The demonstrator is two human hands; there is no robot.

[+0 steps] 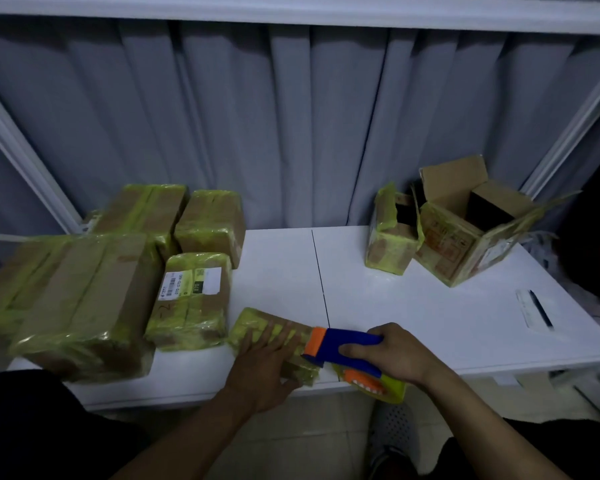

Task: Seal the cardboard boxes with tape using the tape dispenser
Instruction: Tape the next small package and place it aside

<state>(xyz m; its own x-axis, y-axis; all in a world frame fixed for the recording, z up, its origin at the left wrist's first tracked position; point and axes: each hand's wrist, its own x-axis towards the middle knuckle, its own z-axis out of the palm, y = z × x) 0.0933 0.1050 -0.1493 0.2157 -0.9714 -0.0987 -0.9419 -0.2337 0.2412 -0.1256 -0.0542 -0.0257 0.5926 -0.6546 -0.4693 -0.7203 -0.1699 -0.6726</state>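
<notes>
- Head view shows the small box (253, 322) lying at the near edge of the desk (413, 306), already largely wrapped in yellow-green tape.
- The left hand (267, 355) rests flat on top of it, fingers straight and spread; its grip is apart and holds nothing.
- The right hand (395, 355) has its grip clamped round the blue-and-orange tape dispenser (347, 344), whose orange end meets the box's right end.
- The step in hand looks like laying a strip across this box.
- To do it well, press down with the left palm so the light box cannot slide, draw the dispenser in one straight, low stroke, then tilt it so the toothed blade cuts cleanly.
- The left fingers lie in the tape's likely path and should shift aside first.
- With the box so near the edge, a hard pull could drag it off.
- Taped boxes (84, 289) stand to the left, and two open boxes (465, 230) wait at the back right.
</notes>
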